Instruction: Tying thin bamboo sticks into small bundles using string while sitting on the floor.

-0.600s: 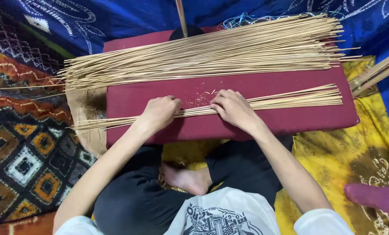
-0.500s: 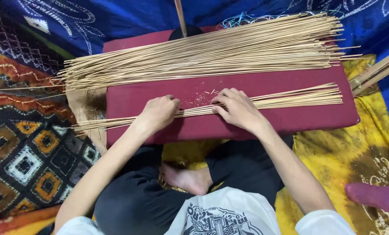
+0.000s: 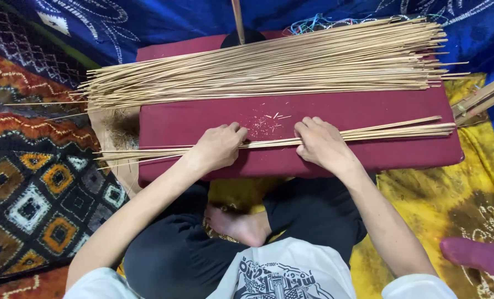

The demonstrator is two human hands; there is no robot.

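A small bundle of thin bamboo sticks [image 3: 391, 131] lies across the near side of a maroon cushion [image 3: 203, 119]. My left hand [image 3: 218, 147] is closed around the bundle left of its middle. My right hand [image 3: 321, 143] grips the same bundle a little further right, fingers curled over it. A much larger pile of the same sticks [image 3: 269, 63] lies across the far half of the cushion. Small wood chips [image 3: 266, 123] are scattered between the two piles.
A thin upright stick on a black base [image 3: 238, 27] stands behind the cushion. More sticks [image 3: 482, 99] lie at the right edge. Patterned cloths cover the floor; a yellow cloth [image 3: 451, 199] is at right. My crossed legs and bare foot [image 3: 238, 227] are below.
Both hands have shifted to the right along the small bundle, and the bundle has slid to the right with them. The large pile has not moved.
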